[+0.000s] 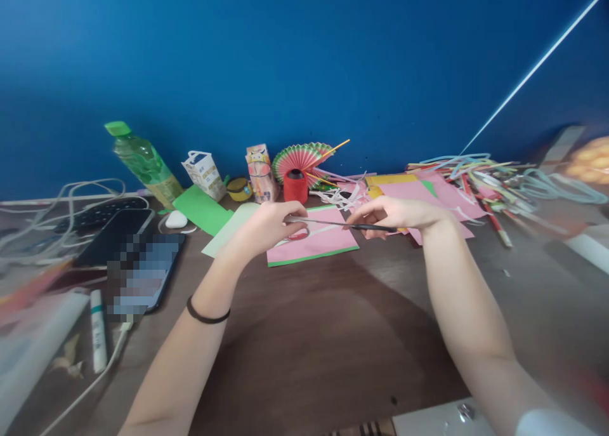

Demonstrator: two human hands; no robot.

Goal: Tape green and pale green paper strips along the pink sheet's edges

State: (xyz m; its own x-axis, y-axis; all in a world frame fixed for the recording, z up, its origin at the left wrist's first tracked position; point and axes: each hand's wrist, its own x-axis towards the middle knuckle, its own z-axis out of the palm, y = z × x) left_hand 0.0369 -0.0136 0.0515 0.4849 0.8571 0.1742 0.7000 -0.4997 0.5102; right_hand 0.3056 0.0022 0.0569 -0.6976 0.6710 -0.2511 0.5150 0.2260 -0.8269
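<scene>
My left hand (276, 223) is closed around the grey end of a slim, long tool with a black section (368, 227); its exact kind is unclear. At the black section, the fingers of my right hand (387, 214) curl around it. The tool spans nearly level between both hands, above a pink sheet of paper (323, 245) with a green edge. Below my left fingers, a small red, loop-like shape (299, 235) shows on the sheet, partly hidden. A pale green sheet (228, 233) lies beside my left wrist.
At the back stand a green bottle (147, 166), a white carton (203, 172), and a red-and-green paper fan (302, 160) behind a red holder (295, 188). More pink paper (450, 195) and a pile of strips (495, 185) lie right. A phone (164, 271) and marker (98, 334) lie left.
</scene>
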